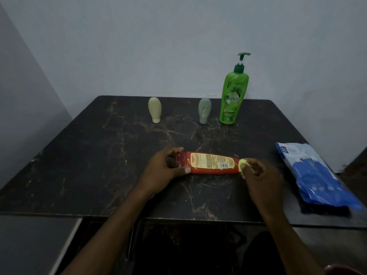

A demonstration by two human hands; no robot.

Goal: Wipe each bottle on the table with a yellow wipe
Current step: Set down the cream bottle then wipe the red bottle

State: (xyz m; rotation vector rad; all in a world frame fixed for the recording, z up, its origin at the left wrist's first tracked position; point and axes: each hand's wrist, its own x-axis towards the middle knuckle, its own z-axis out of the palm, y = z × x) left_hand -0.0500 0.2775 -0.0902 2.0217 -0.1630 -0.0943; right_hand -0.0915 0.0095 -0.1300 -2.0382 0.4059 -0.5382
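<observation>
A red bottle [210,163] with a yellow label lies on its side at the middle of the dark table [99,155]. My left hand [164,171] grips its left end between thumb and fingers. My right hand [260,175] pinches a small yellow wipe [241,163] against the bottle's right end. At the back stand a cream bottle [155,109], a grey-blue bottle [204,110] and a tall green pump bottle [233,96], all upright and apart from my hands.
A blue and white wipes pack [315,175] lies at the table's right edge, close to my right hand. A pale wall rises behind the table. The table's front edge runs just below my forearms.
</observation>
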